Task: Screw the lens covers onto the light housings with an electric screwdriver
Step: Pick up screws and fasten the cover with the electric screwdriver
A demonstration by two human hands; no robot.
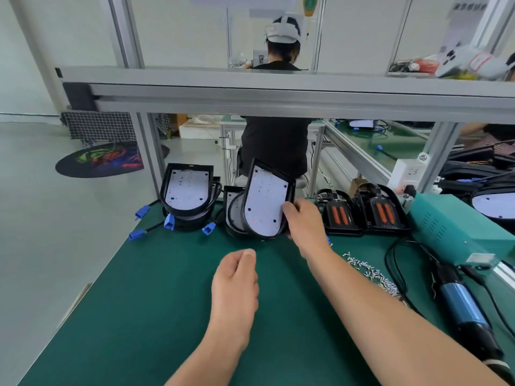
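Held thing: a light housing (pixel 266 201), its white LED board facing the camera, stands tipped up near the middle of the tabletop's (pixel 156 302) far edge. It leans on another housing under it.
Long axis: runs away from the person, with the rounded end low by the tabletop and the square end raised towards the far edge.
Right hand: the right hand (pixel 303 221) grips the housing's right rim, thumb on the board side and fingers curled behind.
Left hand: the left hand (pixel 237 277) is loosely curled and holds nothing. It lies nearer the person, just short of the housing's rounded end.
Nearer arm: the right hand already has the housing. Judged from this, drawing it down towards the near edge falls to that hand, with the left free to steady it.
Tool: the electric screwdriver (pixel 462 299) lies along the right edge, untouched, with a scatter of screws (pixel 370 271) between it and the right forearm.
Other stock: a second housing stack (pixel 186 190) sits at the far left corner.
Lens covers: none that I can pick out for certain.
Writing: none legible. A yellow-green tag hanging overhead is too small to read.
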